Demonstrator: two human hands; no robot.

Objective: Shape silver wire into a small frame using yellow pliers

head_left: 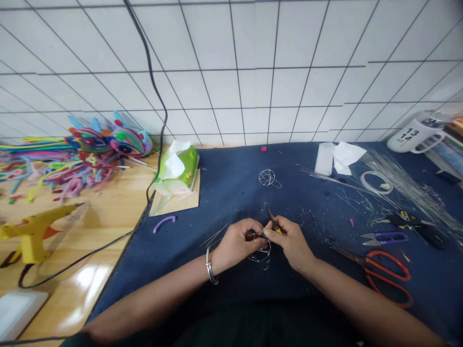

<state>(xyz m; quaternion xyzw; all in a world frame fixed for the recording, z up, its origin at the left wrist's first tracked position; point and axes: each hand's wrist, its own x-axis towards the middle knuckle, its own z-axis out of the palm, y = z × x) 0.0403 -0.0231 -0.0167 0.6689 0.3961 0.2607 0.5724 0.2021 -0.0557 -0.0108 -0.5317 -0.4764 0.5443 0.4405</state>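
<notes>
left hand (pixel 241 238) pinches a small wire frame (pixel 264 250) low in the middle of the dark blue cloth (pixel 220 193). right hand (pixel 289 238) right up against it, fingers closed on the frame's edge, also holding a slim dark-tipped tool (pixel 272 218), tip pointing away from the body. handle mostly hidden in the palm, tool type unclear. both hands together at the frame.

second wire piece (pixel 266 178), round, lies flat further back on the cloth. to the right: orange-handled scissors (pixel 388 273), purple snips (pixel 388 237), loose wires (pixel 408 183), coil of clear line (pixel 376 183). to the left: green tissue pack (pixel 181 166), purple curved strip (pixel 164 223), then yellow glue gun (pixel 34 231) on the wooden counter (pixel 108 221).
</notes>
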